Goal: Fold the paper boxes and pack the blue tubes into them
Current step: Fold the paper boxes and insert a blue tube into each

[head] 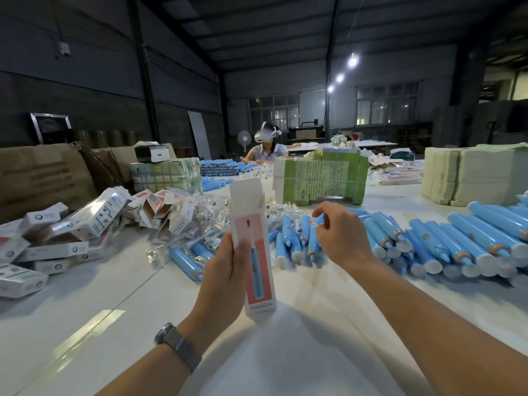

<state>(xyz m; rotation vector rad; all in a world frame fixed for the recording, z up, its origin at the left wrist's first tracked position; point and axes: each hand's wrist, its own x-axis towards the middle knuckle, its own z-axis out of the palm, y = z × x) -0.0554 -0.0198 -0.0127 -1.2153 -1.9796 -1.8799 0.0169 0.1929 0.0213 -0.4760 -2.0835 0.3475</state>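
Mostly white worktop (85, 318) filling the frame, seams running across it. Tall stack of flat greenish paper (468, 175) far right, a green-printed bundle of flat cartons (320, 181) behind centre, brown cardboard cartons (43, 172) far left. Second person (267, 151) seated at the far end, wearing a headset. Blue tubes (457, 244) lie in a long row on the right side of the worktop, white caps toward the camera, more scattered at centre and another batch further back. Heap of finished white boxes (54, 238) on the left, clear plastic wrappers (200, 218) just beside them. Paper box (253, 250) held upright at centre, above the worktop, top flap up and open, pink front with a printed blue tube facing the camera. Left hand (225, 278) grips the box along its left edge, thumb on the front, fingers curled behind; watch (178, 345) on that wrist. Right hand (340, 232) hangs over the central tubes, fingers bent, thumb and fingertips close together at a tube top; cannot tell if it actually has hold of one.
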